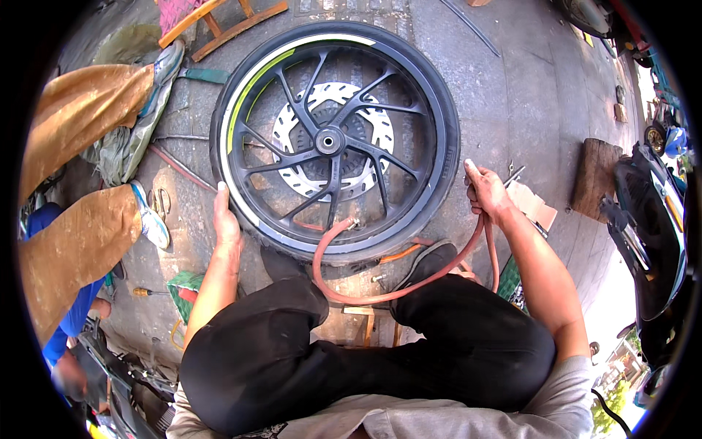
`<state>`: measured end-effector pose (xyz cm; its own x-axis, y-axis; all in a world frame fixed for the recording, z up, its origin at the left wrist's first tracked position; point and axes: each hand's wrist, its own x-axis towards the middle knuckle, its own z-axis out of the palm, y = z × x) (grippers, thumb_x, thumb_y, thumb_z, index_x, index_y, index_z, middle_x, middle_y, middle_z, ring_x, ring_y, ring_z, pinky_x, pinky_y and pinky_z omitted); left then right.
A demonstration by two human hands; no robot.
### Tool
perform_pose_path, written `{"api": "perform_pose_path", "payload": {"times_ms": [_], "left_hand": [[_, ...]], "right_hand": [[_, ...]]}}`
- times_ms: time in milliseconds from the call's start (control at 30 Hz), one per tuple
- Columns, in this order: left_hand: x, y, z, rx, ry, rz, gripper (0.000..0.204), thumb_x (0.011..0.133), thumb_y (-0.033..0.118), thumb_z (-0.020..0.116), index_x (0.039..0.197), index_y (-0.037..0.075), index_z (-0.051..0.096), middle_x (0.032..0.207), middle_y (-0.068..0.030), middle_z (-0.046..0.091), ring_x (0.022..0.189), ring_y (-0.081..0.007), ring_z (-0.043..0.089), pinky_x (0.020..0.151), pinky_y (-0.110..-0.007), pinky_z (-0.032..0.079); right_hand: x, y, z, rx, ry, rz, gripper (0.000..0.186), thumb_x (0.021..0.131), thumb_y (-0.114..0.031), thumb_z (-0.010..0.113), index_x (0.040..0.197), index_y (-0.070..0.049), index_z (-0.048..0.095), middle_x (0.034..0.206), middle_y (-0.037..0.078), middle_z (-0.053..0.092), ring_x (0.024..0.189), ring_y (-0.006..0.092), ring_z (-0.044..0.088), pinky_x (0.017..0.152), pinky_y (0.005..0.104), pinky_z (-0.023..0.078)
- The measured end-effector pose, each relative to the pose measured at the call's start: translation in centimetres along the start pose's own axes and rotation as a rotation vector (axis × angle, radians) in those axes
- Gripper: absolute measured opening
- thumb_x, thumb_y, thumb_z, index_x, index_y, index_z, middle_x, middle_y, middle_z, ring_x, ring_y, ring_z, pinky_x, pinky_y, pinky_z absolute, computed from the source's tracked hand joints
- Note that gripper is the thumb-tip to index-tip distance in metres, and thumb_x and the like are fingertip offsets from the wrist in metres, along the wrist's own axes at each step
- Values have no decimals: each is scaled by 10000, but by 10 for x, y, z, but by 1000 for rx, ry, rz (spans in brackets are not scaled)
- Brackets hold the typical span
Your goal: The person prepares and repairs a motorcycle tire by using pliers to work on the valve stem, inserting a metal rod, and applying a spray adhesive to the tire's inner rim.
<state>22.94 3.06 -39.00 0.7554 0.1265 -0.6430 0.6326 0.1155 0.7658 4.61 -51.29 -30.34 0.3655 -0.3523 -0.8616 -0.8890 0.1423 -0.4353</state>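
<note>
A motorcycle wheel (pixel 329 143) lies in front of me, with a black tyre (pixel 447 110), dark spokes, a brake disc (pixel 380 135) and a yellow-green rim stripe. My left hand (pixel 225 217) is held straight and edge-on against the tyre's lower left side; some of its fingers are hidden. To the right of the tyre, my right hand (pixel 486 192) is closed around a reddish rubber air hose (pixel 395 294). The hose loops over my shins, and its metal end (pixel 355 224) sits at the near inner rim. Whether it is fixed on the valve I cannot tell.
At the left are another person's legs (pixel 88 117) in tan trousers. A wooden stool (pixel 219 29) lies at the top. Scissors (pixel 159 201) and a screwdriver (pixel 142 292) rest on the left. A wood block (pixel 596 179) and a motorcycle (pixel 651 227) stand to the right.
</note>
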Motion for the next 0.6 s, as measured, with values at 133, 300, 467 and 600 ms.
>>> {"api": "perform_pose_path", "payload": {"times_ms": [133,300,467,600], "left_hand": [[4,42,11,-141,-227,-210,544,1102,510,589,1367,43,678,1249,-116,764,1116,-262,739,1033,-429,581],[24,39,-1,-123,-292,-227,583,1026,531,710,1332,34,691,1127,-97,784,979,-244,756,951,-408,607],[3,79,18,63,-235,-20,665,964,456,811,1409,0,619,1174,-85,743,1000,-175,725,912,-334,587],[-59,191,70,203,-253,168,710,940,425,841,1411,-51,604,1215,-140,742,995,-182,737,905,-314,590]], "right_hand": [[8,-21,0,-151,35,-117,745,1006,-665,696,1191,56,645,743,45,580,512,128,488,454,332,433],[6,-29,22,-283,-7,-77,843,952,-691,750,1221,100,635,724,45,562,543,146,522,483,363,463],[23,-18,12,-184,-130,-27,615,1031,-611,696,1104,-6,607,730,-8,469,544,119,439,479,328,397],[11,-5,17,92,-208,24,476,1072,-555,665,1025,-93,560,741,-38,440,543,94,378,497,302,379]]}}
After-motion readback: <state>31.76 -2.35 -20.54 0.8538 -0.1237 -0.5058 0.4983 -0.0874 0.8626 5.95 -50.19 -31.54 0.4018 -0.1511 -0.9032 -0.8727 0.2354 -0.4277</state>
